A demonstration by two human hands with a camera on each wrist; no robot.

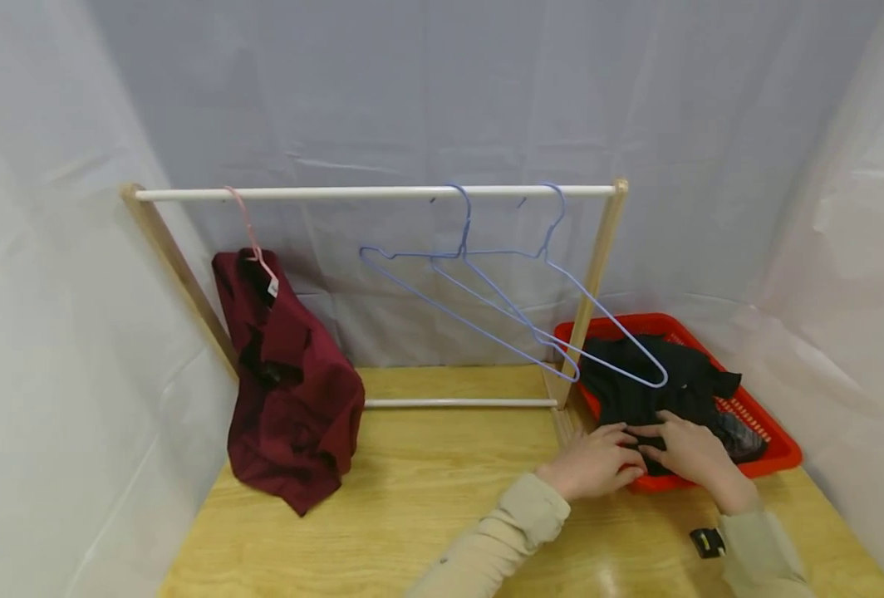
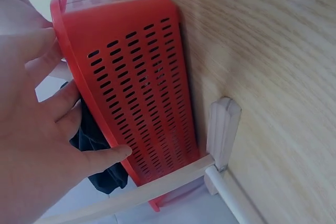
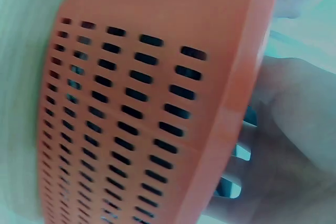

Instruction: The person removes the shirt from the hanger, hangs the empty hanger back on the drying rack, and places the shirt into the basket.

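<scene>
Head view alone shows both hands seemingly touching black garment.

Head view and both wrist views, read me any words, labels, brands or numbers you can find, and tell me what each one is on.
No text can be read in any view.
White tag at the collar of the maroon shirt: too small to read.
Black strap piece on the right wrist: no legible marking.
Red basket, blue hangers and wooden rack: no lettering visible.

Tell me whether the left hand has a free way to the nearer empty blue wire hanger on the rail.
Probably yes: the left hand rests on the black garment in the red perforated plastic basket; the blue wire hanger hangs above with nothing between.
</scene>
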